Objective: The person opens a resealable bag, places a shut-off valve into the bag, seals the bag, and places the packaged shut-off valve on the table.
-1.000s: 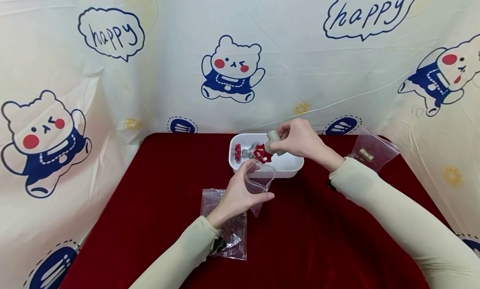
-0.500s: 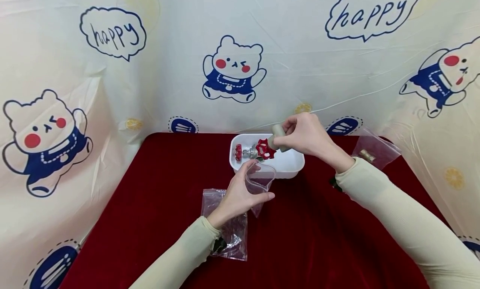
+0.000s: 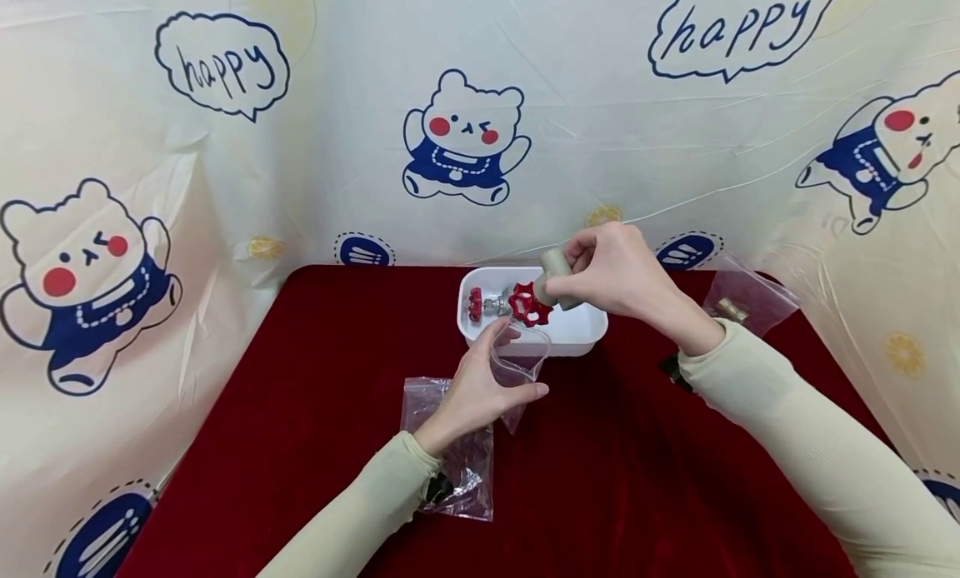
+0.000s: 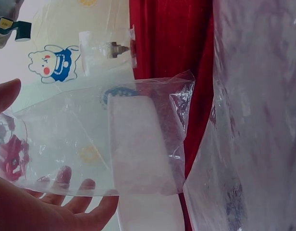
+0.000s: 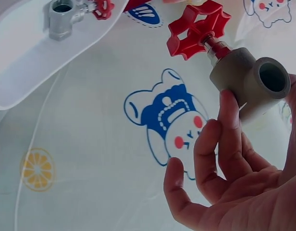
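Around the hands, a white tray (image 3: 581,346) sits at the back with a metal valve (image 5: 62,20) in its left half, and the left hand (image 3: 480,386) stands partly before its near wall. Under the left wrist lies a flat bag (image 3: 468,478); near the far right corner, a third bag (image 3: 772,301) holds a brass fitting (image 3: 729,309).

The right hand (image 3: 618,270) pinches a grey valve (image 5: 230,63) by its body, up in the air, red wheel (image 5: 205,36) toward the clear bag (image 3: 521,361) that the left hand holds, thumb and fingers spread. The wheel is close by the bag's mouth; I can't tell whether any of it is inside.

The tray sits close to the table's back edge. Red cloth (image 3: 637,470) stretches wide to the left, and the right sleeve (image 3: 780,420) crosses the right side. A bear-printed curtain (image 3: 330,145) rises behind and on both sides.
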The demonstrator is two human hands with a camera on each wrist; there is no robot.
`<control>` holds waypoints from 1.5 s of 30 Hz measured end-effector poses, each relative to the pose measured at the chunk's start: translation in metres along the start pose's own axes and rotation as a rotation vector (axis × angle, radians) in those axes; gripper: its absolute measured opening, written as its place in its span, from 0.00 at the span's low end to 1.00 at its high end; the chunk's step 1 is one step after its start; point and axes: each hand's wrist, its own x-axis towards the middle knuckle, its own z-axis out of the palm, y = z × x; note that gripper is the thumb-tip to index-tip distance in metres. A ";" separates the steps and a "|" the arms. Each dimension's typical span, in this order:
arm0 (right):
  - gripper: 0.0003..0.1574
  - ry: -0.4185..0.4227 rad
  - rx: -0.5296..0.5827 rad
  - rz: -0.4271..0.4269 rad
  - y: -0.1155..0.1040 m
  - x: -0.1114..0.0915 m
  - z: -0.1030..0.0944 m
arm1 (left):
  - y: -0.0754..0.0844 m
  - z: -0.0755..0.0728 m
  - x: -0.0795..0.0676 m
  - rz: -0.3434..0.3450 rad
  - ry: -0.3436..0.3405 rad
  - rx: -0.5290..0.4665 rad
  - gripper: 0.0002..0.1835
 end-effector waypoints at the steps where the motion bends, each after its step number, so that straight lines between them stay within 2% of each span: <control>1: 0.20 -0.005 -0.002 -0.006 -0.002 -0.001 -0.001 | 0.000 0.000 0.000 -0.004 0.001 0.007 0.56; 7: 0.20 -0.034 -0.010 -0.056 -0.009 -0.010 -0.002 | 0.001 -0.001 -0.001 -0.028 0.000 0.036 0.59; 13: 0.16 -0.076 -0.014 -0.068 -0.015 -0.017 0.002 | 0.000 -0.001 -0.002 -0.019 0.001 0.005 0.57; 18: 0.15 -0.080 -0.049 -0.069 -0.019 -0.021 0.005 | 0.001 -0.001 -0.002 -0.030 -0.002 -0.005 0.57; 23: 0.17 -0.087 -0.072 -0.073 -0.021 -0.023 0.009 | 0.001 -0.001 -0.001 -0.011 -0.005 -0.021 0.56; 35: 0.15 -0.121 -0.096 -0.062 -0.020 -0.023 0.022 | 0.000 0.001 -0.003 0.029 -0.011 -0.033 0.53; 45: 0.19 -0.114 -0.134 -0.104 -0.019 -0.022 0.032 | 0.001 0.002 -0.002 0.024 -0.009 0.008 0.58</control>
